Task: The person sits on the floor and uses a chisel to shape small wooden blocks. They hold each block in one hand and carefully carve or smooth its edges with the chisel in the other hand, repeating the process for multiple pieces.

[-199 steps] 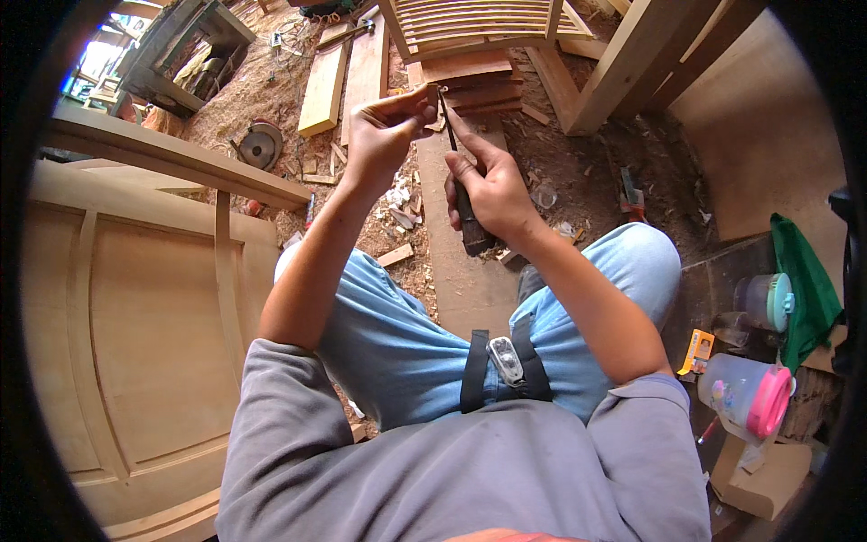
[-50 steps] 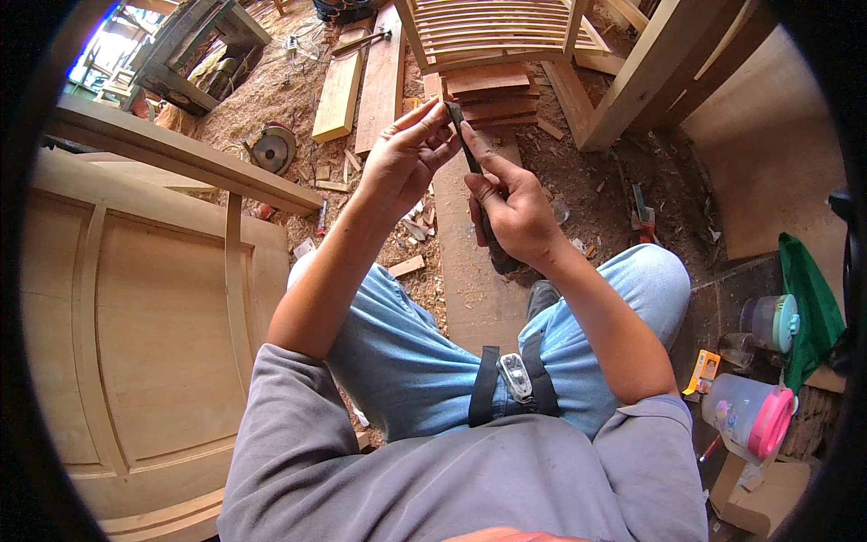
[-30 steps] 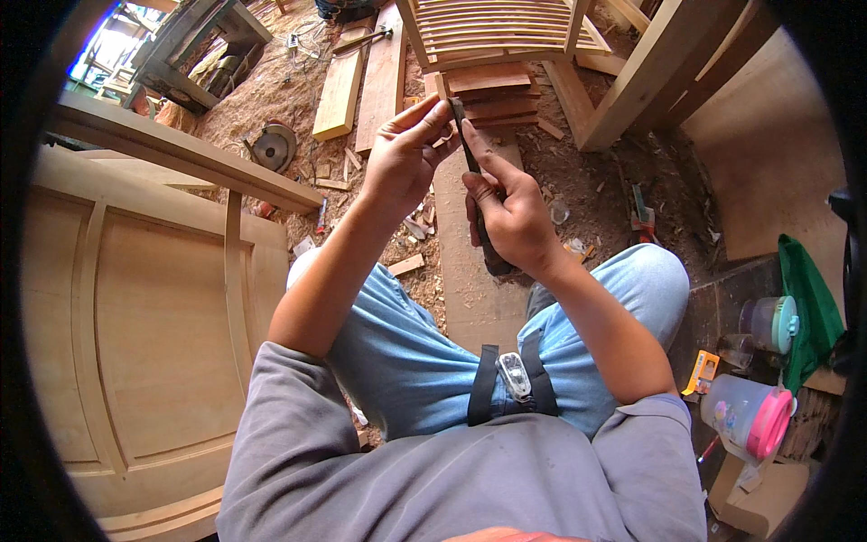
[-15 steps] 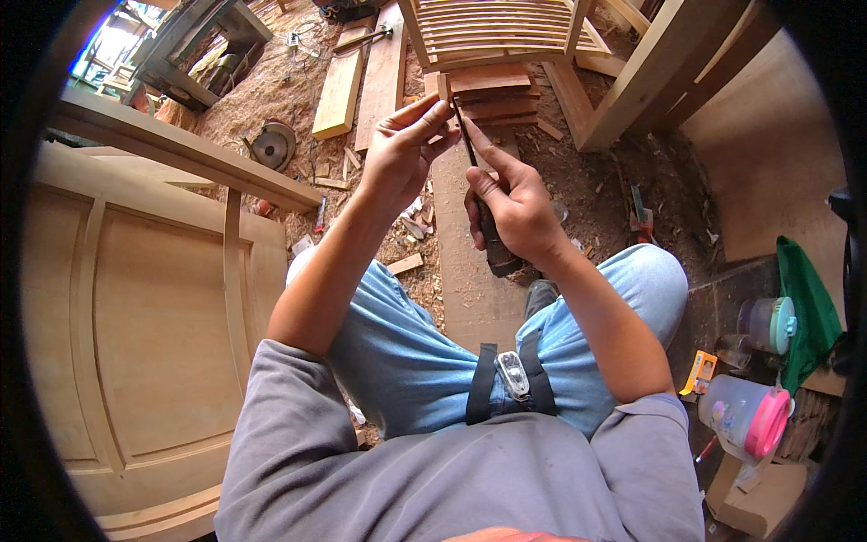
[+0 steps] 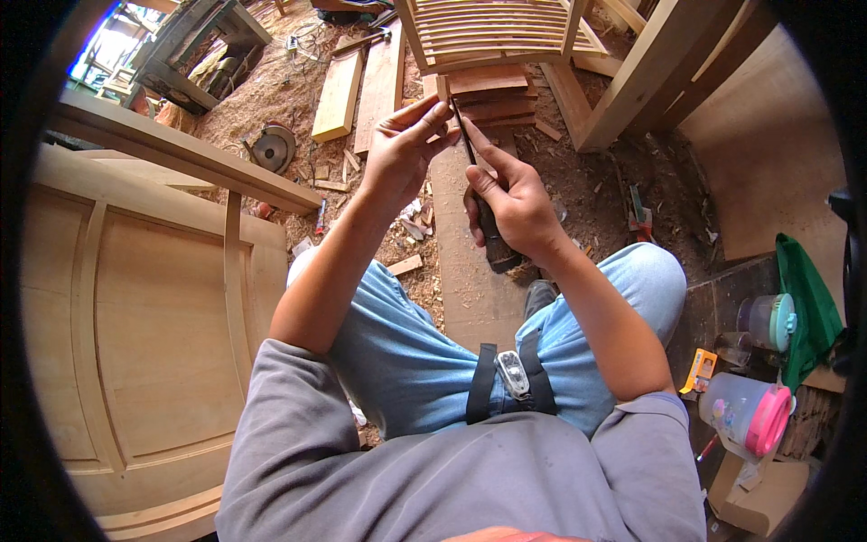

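Tool (image 5: pixel 490 233) has turned, right hand (image 5: pixel 516 206) (curled) gripping it.

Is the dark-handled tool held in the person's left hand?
No, the right hand grips the dark-handled tool by its handle.

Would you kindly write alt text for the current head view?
A person's right hand holds a slim dark tool beside a small wooden piece pinched in the left hand. Wood scraps litter the floor; panelled woodwork is at left.
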Demonstrator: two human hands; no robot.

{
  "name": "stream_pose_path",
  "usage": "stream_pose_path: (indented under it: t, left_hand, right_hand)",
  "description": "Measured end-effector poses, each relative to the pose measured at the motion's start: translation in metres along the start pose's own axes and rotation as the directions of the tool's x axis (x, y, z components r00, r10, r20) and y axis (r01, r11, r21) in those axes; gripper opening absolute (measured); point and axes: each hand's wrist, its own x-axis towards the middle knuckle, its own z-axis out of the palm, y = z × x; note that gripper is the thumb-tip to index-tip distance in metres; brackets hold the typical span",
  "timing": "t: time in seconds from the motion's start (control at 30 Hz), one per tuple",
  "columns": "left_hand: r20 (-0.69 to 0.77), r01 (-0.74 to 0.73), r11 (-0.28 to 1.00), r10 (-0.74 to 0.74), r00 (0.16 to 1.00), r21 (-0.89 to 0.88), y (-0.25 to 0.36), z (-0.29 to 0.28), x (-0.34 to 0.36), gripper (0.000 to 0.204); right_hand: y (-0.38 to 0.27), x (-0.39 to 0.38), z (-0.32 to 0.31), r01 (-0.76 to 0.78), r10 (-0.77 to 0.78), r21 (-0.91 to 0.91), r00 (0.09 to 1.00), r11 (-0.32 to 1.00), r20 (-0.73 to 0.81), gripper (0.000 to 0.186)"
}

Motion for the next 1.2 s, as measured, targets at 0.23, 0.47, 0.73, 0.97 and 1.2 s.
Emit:
stream_pose_path:
  t: [0.23,0.47,0.73,0.97,1.2]
  left_hand:
    - [-0.012,-0.008,0.999,0.008,1.0,0.047,-0.001,-0.002,-0.001,0.027]
    - [0.051,-0.014,1.0,0.013,0.999,0.021,-0.003,-0.004,0.002,0.029]
    - [0.082,0.096,0.97,-0.117,0.99,0.221,0.023,-0.021,0.006,0.038]
    - [0.271,-0.205,0.841,0.072,0.96,0.501,0.031,-0.021,0.004,0.045]
    - [0.136,-0.134,0.867,0.077,0.988,0.48,0.03,-0.017,0.003,0.033]
  right_hand:
    - [0.006,0.004,0.0,0.126,-0.211,-0.486,0.97,0.865,-0.124,0.055]
    - [0.012,0.004,-0.006,0.174,-0.314,-0.642,0.943,0.746,-0.109,0.057]
    - [-0.005,-0.002,-0.007,-0.007,-0.018,-0.361,0.998,0.933,-0.065,0.061]
    - [-0.005,-0.005,-0.006,-0.018,-0.019,-0.441,0.997,0.897,-0.078,0.06]
    - [-0.006,-0.007,-0.004,-0.067,0.035,-0.434,0.996,0.899,-0.081,0.06]
